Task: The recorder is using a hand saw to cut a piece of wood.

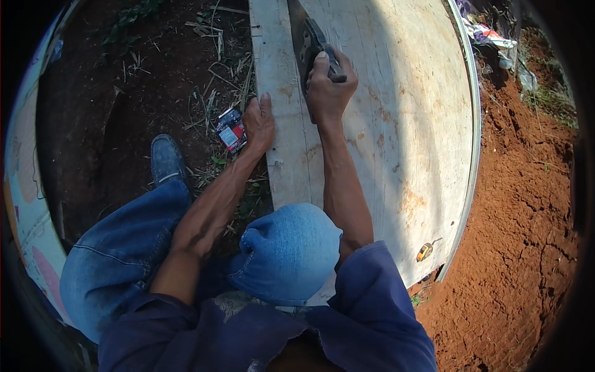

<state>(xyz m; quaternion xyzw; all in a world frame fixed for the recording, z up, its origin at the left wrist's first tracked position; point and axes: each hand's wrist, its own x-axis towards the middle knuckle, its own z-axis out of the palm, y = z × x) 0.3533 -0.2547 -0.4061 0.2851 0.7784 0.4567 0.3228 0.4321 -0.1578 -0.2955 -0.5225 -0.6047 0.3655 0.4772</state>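
Note:
My right hand (pixel 331 93) is wrapped round the dark handle of a handsaw (pixel 315 37), thumb on top. Its grey blade runs away from me toward the far edge of view, along a line in a large pale wooden board (pixel 365 124). How deep the blade sits in the wood I cannot tell. At the board's left edge my left hand (pixel 259 123) grips the wood, with some of its fingers hidden. My bent knee in blue jeans (pixel 291 248) rests on the near part of the board.
A small red and black packet (pixel 231 130) lies on the ground beside my left hand. Near the board's right corner sits a yellow and black tape measure (pixel 424 251). Dry stalks and dark soil are at left, reddish earth (pixel 514 248) at right. Plastic litter (pixel 493 37) lies far right.

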